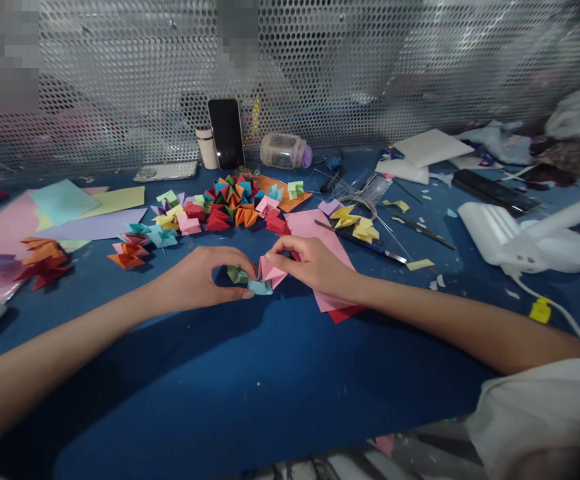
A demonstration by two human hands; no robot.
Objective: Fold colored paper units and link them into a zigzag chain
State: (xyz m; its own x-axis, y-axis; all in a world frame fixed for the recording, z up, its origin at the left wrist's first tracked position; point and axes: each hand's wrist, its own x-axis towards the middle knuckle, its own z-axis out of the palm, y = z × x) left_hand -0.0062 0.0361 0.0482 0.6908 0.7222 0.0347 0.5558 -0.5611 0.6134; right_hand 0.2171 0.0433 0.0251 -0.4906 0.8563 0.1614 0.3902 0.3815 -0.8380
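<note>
My left hand [203, 279] is curled, thumb and fingers closed round a light blue folded paper piece [260, 287]. A green folded paper piece [237, 274] shows inside the curve of that hand. Between the thumb and fingertips of my right hand [315, 265] is a pink folded paper piece [273, 272]. It touches the light blue one, but whether the two interlock cannot be made out. Pink paper sheets [337, 293] lie under my right hand, with a red sheet [345, 313] peeking out. Beyond my hands sits a cluster of multicoloured folded pieces [235, 200].
A craft knife [385, 252] and tweezers [425, 231] lie to the right, near thin wires [370, 207] and a white lamp [495, 233]. A phone [227, 133] leans against the perforated metal panel [320, 60]. Coloured sheets [65, 203] and folded pieces [45, 260] are at left.
</note>
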